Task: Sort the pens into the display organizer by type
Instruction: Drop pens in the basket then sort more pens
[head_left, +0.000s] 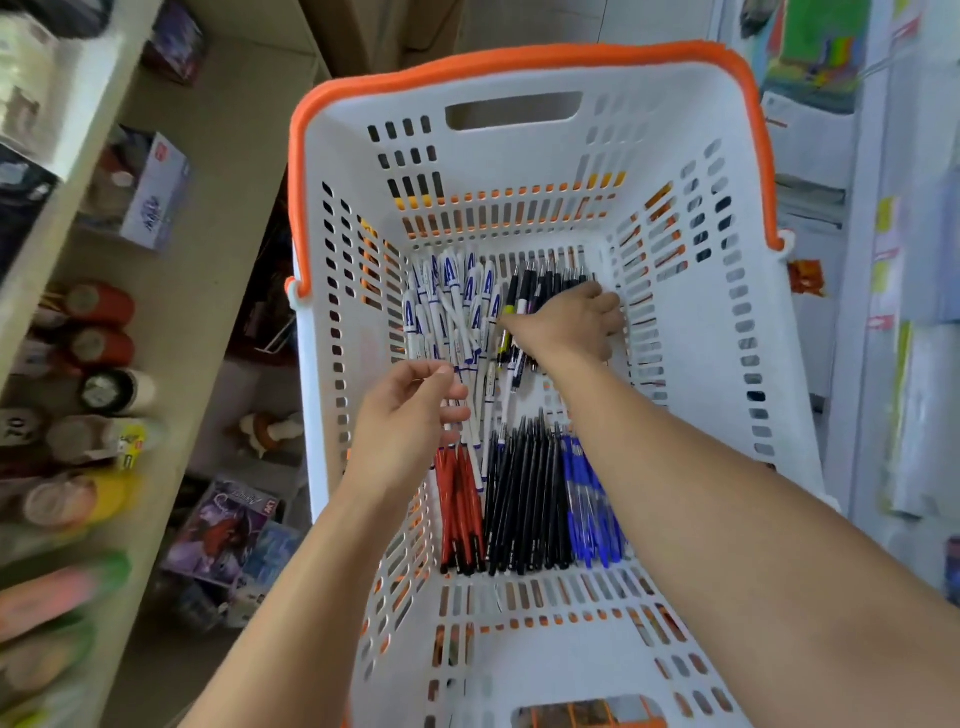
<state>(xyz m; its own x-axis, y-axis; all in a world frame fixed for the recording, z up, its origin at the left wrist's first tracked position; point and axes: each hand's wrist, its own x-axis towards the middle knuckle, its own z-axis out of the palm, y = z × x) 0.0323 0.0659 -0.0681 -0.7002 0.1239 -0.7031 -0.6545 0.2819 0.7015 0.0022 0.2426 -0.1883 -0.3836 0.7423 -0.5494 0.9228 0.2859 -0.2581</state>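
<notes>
A white perforated basket (727, 322) with an orange handle holds pens in groups. White pens with blue print (452, 301) lie at the far left, dark pens (540, 283) at the far right. Nearer me lie red pens (457, 514), black pens (524, 504) and blue pens (592, 509). My right hand (571, 322) reaches deep into the basket and lies over the dark pens, fingers curled down onto them. My left hand (410, 421) hovers over the white pens, its fingertips pinching the end of one or more of them.
Shelves on the left carry jars, tubes (98, 306) and boxes (156, 192). Printed packets (234, 525) lie lower down beside the basket. Hanging stationery and paper goods (810, 57) fill the rack on the right. The basket's near end holds no pens.
</notes>
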